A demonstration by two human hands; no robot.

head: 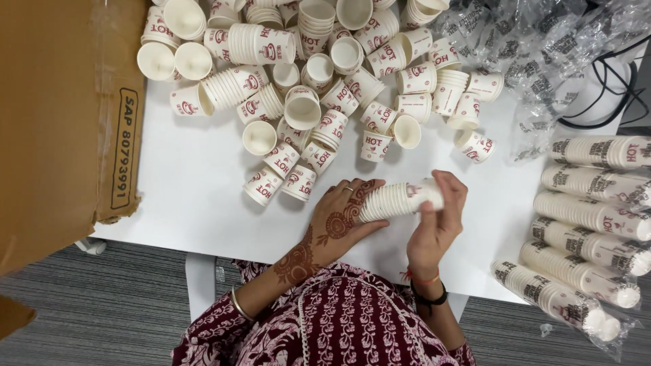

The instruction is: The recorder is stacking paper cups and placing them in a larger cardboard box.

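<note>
A: What is seen in the head view?

B: A nested stack of paper cups (pixel 400 200), white with red print, is held lying sideways just above the near edge of the white table (pixel 196 183). The stack is gripped from both ends. The left hand (pixel 342 220), patterned with henna, is closed around the stack's left part, with the fingers laid over it. The right hand (pixel 437 220) is closed on the stack's right end, thumb and fingertips pinched around the outermost cup.

A: What is placed relative to that stack?

B: Beyond the stack, toward the far side of the table, a heap of loose paper cups (pixel 312 88) is spread, some upright, some tipped over, several nested in short stacks. The nearest loose cups are found just beyond the left hand. To the right of the stack, well apart, a row of plastic-wrapped cup sleeves (pixel 590 224) is laid side by side at the table's right edge. Beyond and to the right of the stack, crumpled clear plastic wrappers (pixel 536 54) are piled. Far to the left of the stack, a brown cardboard box flap (pixel 61 115) is laid over the table's left end. Below the stack, a maroon patterned garment (pixel 339 325) is seen.
</note>
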